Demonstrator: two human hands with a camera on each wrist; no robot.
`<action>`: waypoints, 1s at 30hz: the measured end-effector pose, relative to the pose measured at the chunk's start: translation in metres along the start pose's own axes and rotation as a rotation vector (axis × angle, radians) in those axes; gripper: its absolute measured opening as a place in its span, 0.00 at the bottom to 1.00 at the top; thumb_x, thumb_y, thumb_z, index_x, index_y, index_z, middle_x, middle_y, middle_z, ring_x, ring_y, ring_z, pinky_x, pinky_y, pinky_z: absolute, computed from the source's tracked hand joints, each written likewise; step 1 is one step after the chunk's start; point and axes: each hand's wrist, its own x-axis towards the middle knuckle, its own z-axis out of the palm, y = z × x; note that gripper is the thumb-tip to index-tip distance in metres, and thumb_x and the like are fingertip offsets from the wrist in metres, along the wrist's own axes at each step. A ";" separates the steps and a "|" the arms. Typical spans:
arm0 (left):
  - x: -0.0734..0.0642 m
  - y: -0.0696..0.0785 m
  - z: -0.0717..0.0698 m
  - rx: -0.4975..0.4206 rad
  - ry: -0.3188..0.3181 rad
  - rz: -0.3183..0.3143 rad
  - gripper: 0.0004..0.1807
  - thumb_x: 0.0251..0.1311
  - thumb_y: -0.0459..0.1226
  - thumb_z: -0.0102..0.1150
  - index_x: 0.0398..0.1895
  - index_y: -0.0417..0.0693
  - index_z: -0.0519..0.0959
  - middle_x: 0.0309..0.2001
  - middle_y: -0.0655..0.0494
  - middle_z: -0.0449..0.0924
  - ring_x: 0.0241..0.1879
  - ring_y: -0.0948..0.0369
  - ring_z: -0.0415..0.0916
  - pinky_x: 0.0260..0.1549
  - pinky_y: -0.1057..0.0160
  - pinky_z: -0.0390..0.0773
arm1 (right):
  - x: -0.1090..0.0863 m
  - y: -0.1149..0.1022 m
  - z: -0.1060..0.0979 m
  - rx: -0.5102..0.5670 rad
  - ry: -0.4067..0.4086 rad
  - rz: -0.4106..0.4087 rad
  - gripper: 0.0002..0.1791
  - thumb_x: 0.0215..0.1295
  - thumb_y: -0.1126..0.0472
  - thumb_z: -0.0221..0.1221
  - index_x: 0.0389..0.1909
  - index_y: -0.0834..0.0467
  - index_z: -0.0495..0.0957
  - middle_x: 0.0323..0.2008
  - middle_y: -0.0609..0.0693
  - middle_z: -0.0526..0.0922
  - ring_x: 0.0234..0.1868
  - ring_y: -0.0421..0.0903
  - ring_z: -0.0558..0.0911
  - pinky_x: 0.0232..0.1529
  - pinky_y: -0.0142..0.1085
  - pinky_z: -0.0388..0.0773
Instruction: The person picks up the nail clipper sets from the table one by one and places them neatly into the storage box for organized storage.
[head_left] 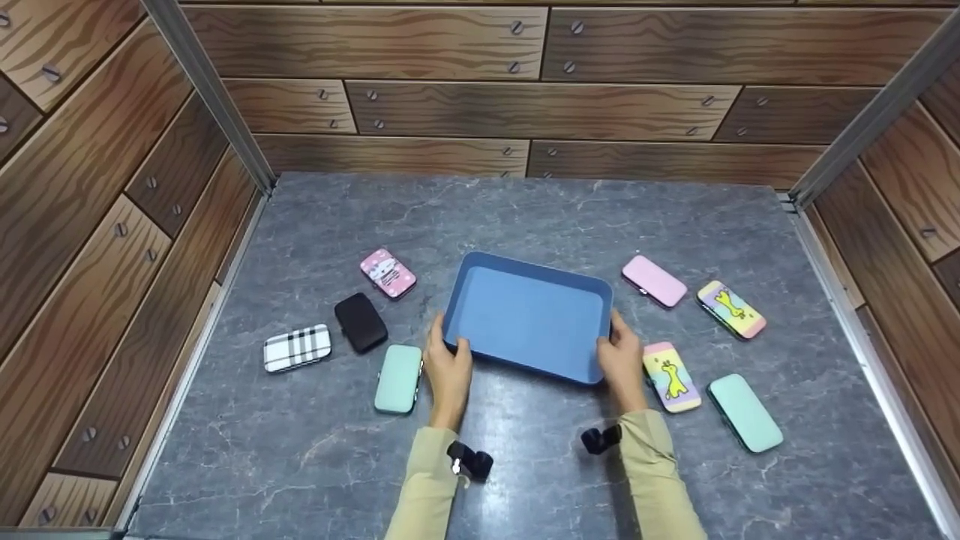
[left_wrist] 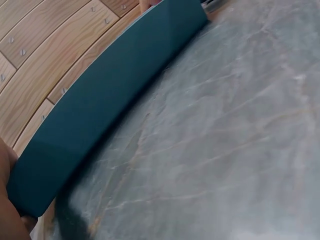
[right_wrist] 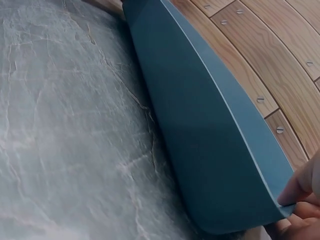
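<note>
A blue rectangular tray (head_left: 534,319) is between my two hands, turned slightly so its right end lies nearer me. My left hand (head_left: 448,369) grips its near left corner, thumb over the rim. At the near right corner, my right hand (head_left: 621,365) pinches the side wall. The left wrist view shows the tray's outer wall (left_wrist: 100,110) with dark shadow along its lower edge; whether it is lifted, I cannot tell. Beside my left hand lies a mint-green case (head_left: 398,379). A giraffe-print case (head_left: 672,377) lies close to my right wrist.
Left of the tray lie a pink patterned case (head_left: 388,273), a black case (head_left: 361,322) and a plaid case (head_left: 297,348). On the right are a plain pink case (head_left: 654,281), another giraffe case (head_left: 731,309) and another mint case (head_left: 745,413). Wood-pattern walls (head_left: 450,109) enclose the grey marbled table (head_left: 315,465).
</note>
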 end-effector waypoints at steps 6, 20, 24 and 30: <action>-0.011 0.001 -0.003 0.003 0.049 -0.013 0.28 0.58 0.28 0.59 0.64 0.35 0.73 0.61 0.38 0.75 0.61 0.43 0.72 0.61 0.47 0.71 | 0.002 -0.001 -0.001 0.021 -0.014 -0.001 0.36 0.64 0.74 0.46 0.75 0.67 0.54 0.74 0.62 0.56 0.74 0.57 0.57 0.72 0.45 0.59; -0.031 0.000 -0.010 0.022 0.051 -0.021 0.29 0.60 0.28 0.57 0.67 0.36 0.71 0.63 0.40 0.74 0.63 0.44 0.70 0.61 0.46 0.70 | 0.004 0.003 0.003 0.066 0.030 -0.045 0.35 0.60 0.78 0.46 0.71 0.69 0.60 0.71 0.67 0.60 0.74 0.58 0.59 0.70 0.46 0.62; -0.032 -0.001 -0.010 0.019 0.042 -0.011 0.29 0.60 0.28 0.58 0.68 0.36 0.70 0.64 0.40 0.73 0.64 0.44 0.69 0.62 0.46 0.69 | 0.003 0.006 0.003 0.034 0.050 -0.054 0.34 0.59 0.77 0.47 0.71 0.69 0.61 0.70 0.66 0.62 0.73 0.58 0.60 0.70 0.46 0.62; -0.034 -0.001 -0.010 0.038 0.045 -0.006 0.30 0.59 0.28 0.58 0.67 0.36 0.70 0.63 0.39 0.74 0.63 0.43 0.70 0.63 0.46 0.69 | -0.001 0.011 0.006 -0.029 0.064 -0.055 0.33 0.62 0.75 0.47 0.72 0.67 0.61 0.71 0.63 0.63 0.72 0.58 0.62 0.71 0.47 0.61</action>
